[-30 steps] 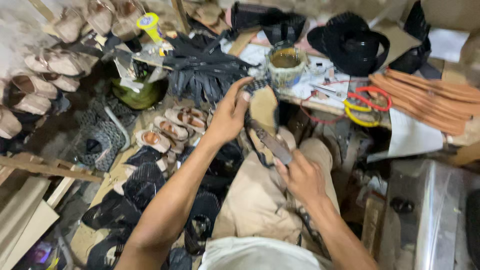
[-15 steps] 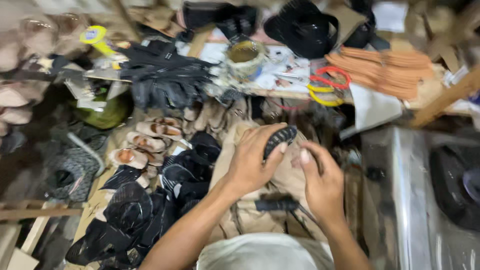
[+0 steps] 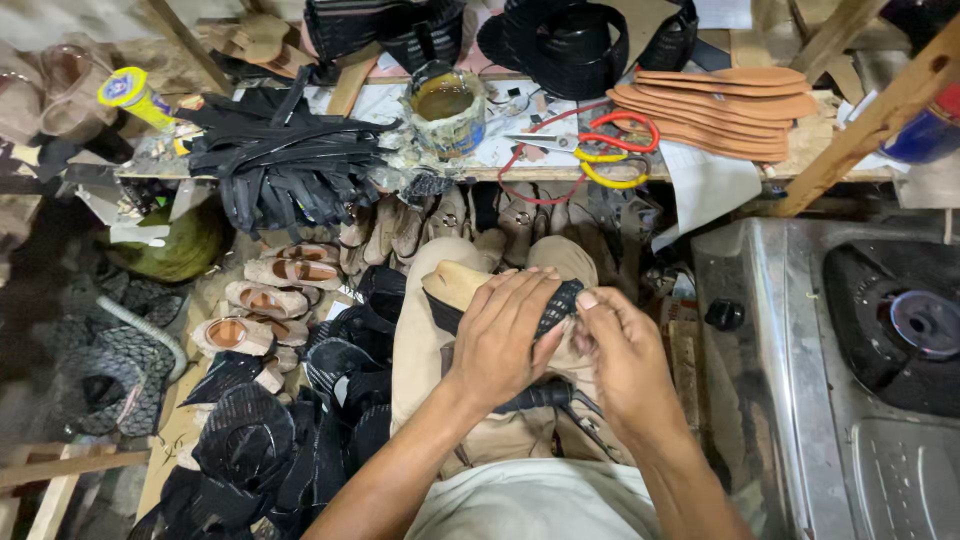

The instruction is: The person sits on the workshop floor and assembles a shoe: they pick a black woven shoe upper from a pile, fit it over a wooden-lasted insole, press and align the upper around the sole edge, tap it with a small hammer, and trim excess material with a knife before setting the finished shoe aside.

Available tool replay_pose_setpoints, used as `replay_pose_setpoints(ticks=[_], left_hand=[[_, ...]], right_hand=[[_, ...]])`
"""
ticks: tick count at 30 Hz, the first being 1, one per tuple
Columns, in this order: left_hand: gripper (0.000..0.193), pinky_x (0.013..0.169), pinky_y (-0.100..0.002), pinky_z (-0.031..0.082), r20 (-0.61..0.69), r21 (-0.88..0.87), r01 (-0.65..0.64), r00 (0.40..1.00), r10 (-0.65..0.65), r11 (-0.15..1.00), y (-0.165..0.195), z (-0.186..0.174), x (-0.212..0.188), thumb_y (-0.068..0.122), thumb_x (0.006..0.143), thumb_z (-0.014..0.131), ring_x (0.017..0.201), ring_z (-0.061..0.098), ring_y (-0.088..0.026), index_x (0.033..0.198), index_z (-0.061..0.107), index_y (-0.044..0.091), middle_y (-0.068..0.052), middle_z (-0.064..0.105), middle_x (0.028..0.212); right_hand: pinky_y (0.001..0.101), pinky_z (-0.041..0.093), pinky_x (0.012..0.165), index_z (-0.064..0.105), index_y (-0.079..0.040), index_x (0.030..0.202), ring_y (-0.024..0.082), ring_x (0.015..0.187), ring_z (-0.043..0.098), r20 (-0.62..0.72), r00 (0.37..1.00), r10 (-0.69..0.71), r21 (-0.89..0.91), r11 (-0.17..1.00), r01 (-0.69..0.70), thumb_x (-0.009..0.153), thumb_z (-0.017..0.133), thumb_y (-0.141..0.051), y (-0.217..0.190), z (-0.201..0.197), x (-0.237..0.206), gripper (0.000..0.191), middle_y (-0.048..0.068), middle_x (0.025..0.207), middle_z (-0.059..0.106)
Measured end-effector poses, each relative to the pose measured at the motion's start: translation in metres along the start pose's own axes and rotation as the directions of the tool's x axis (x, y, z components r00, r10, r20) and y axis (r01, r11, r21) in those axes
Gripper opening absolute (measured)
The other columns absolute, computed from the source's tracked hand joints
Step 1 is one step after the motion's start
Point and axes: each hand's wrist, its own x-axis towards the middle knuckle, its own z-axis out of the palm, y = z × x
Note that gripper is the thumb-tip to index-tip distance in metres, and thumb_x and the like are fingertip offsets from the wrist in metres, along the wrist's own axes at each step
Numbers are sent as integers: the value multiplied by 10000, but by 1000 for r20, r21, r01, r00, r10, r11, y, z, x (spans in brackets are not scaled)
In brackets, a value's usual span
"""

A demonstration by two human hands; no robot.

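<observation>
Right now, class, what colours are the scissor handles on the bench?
The scissors have red and yellow handles, seen in the head view.

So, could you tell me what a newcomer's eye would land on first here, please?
First, the two hands meeting at the centre: the left hand and right hand both grip a sandal sole with a black strap over the lap. Behind them, red and yellow scissors lie on the cluttered bench, beside a stack of tan soles.
</observation>
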Motion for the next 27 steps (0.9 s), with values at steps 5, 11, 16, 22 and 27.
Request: replay_pose_setpoints(ticks=[5,11,16,22,27], left_hand=[[384,1009,-426,529,-106,-110,197,972,-209,974,-22,-35,14,177,992,660,1150,670,-375,1326,591,1,-195,683,1241],[415,872,-367,588,-11,-952,202,729,-685,230,-49,-59,39,350,1089,478,960,718,-232,1344,591,43,-159,707,1103],[581,965,-397,551,159,-978,209,669,-726,-21,-54,-33,56,442,1107,465,1067,674,-243,1374,562,-64,-182,677,1187],[676,970,-384,555,266,-961,114,639,-722,-253,-42,-14,62,558,1035,335,1070,690,-234,1298,582,-14,-145,707,1171],[534,894,-413,577,216,-971,82,705,-676,-225,-44,0,58,451,1139,412,977,686,-252,1236,602,-38,-163,689,1106]], right_hand=[[251,465,888,501,-6,1369,104,960,582,195,953,-233,-397,869,294,1067,571,-175,-6,-4,7,353,59,1004,632],[321,504,952,482,67,1434,191,1071,662,247,952,179,51,979,-197,925,616,-224,11,3,-7,601,138,1209,703],[349,557,884,565,80,1388,212,1009,701,58,998,0,53,999,-3,912,657,-174,8,4,-36,547,161,1198,721],[315,529,951,611,70,1347,238,1096,689,-70,905,-420,-608,737,295,926,700,-107,4,20,-43,465,202,1248,721],[415,470,1149,562,79,1370,373,1374,582,318,650,-690,-718,272,641,921,700,16,16,30,-46,474,242,1390,628]])
